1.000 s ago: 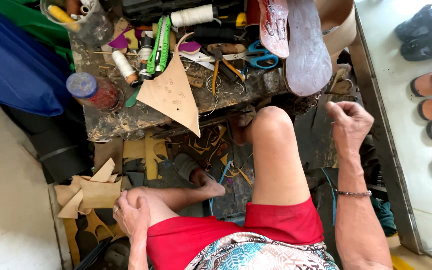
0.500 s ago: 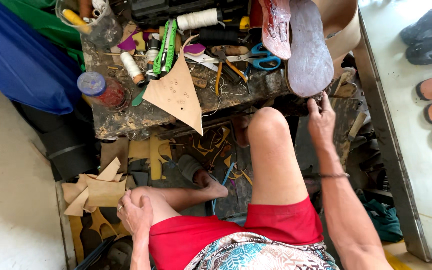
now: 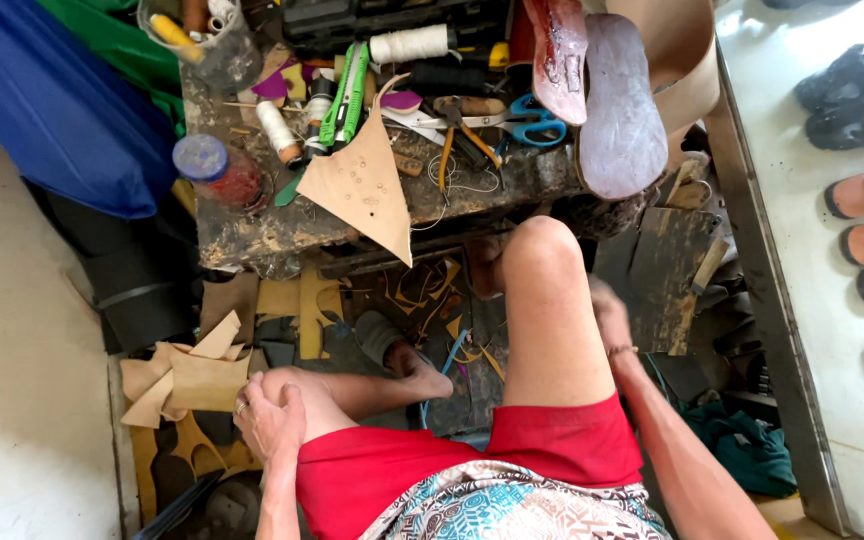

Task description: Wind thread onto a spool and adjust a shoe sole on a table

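The cluttered workbench (image 3: 252, 235) fills the upper middle of the view, its worn front edge running just above the person's raised right knee (image 3: 542, 250). A tan triangular leather piece (image 3: 367, 190) overhangs that edge, its tip pointing down. Between bench and body the floor is crowded with leather offcuts (image 3: 187, 375), leaving little free room; bare pale floor opens only at the far left. On the right, a metal shelf edge (image 3: 752, 290) closes the space.

The left hand (image 3: 270, 420) rests on the left knee (image 3: 297, 385), fingers curled loosely over it, holding nothing. The right hand (image 3: 607, 315) hangs low beside the right leg, mostly hidden behind it; whether it is spread or clenched cannot be told.
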